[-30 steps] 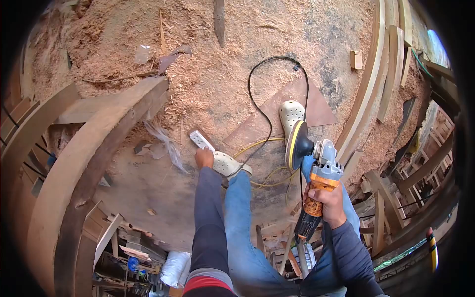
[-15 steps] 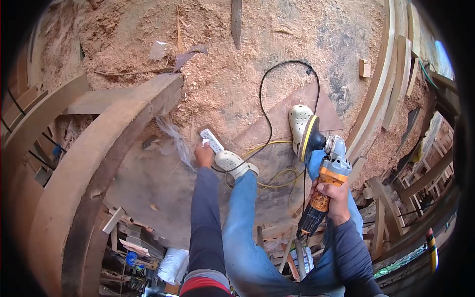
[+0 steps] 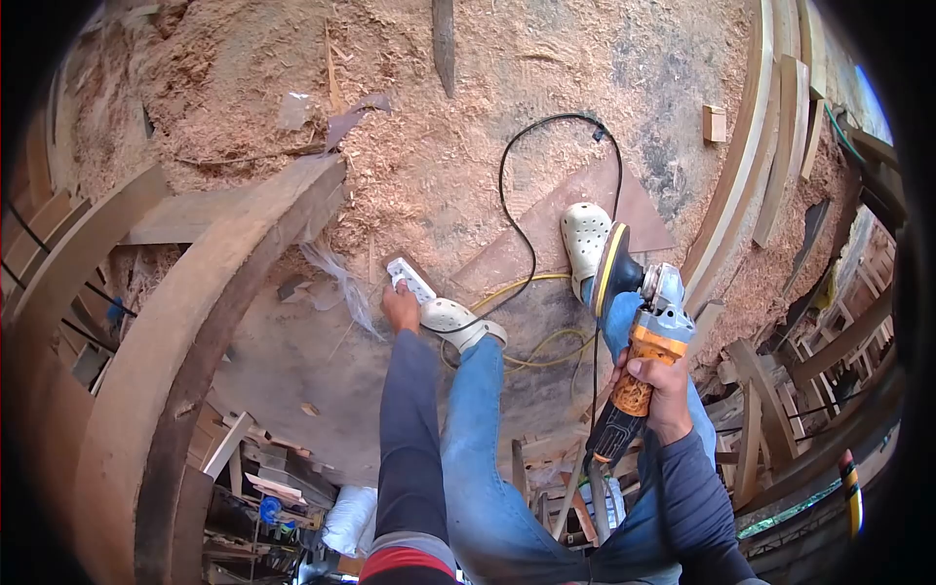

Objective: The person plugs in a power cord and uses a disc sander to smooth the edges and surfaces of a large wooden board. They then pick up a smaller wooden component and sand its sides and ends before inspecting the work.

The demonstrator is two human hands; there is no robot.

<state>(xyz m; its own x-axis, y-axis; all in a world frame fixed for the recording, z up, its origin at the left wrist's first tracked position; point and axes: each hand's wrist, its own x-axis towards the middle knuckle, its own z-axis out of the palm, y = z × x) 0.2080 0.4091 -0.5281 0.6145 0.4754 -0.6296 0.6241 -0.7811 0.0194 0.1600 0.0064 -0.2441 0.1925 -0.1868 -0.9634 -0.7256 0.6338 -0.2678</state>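
Note:
My right hand (image 3: 659, 390) is wrapped around the orange body of an angle grinder (image 3: 655, 347). A round pad with a yellow rim (image 3: 611, 271) is fitted at the grinder's head, close to my right shoe (image 3: 585, 239). Down on the floor, my left hand (image 3: 401, 309) has its fingers closed at the near end of a white power strip (image 3: 413, 281). Whether a plug is also between those fingers is hidden. My left shoe (image 3: 456, 323) is beside the strip. A black cord (image 3: 503, 185) loops over the floor from near the strip.
A large curved wooden piece (image 3: 210, 283) rises on the left. Long curved boards (image 3: 731, 185) lie on the right, with a small wood block (image 3: 715, 124) near them. A brown sheet (image 3: 546, 234) and a yellow cable (image 3: 546, 363) lie by my feet. Shavings cover much of the ground.
The view has shifted slightly, so the floor things appear a little further left. Both hands keep their holds, and the grinder stays in nearly the same place.

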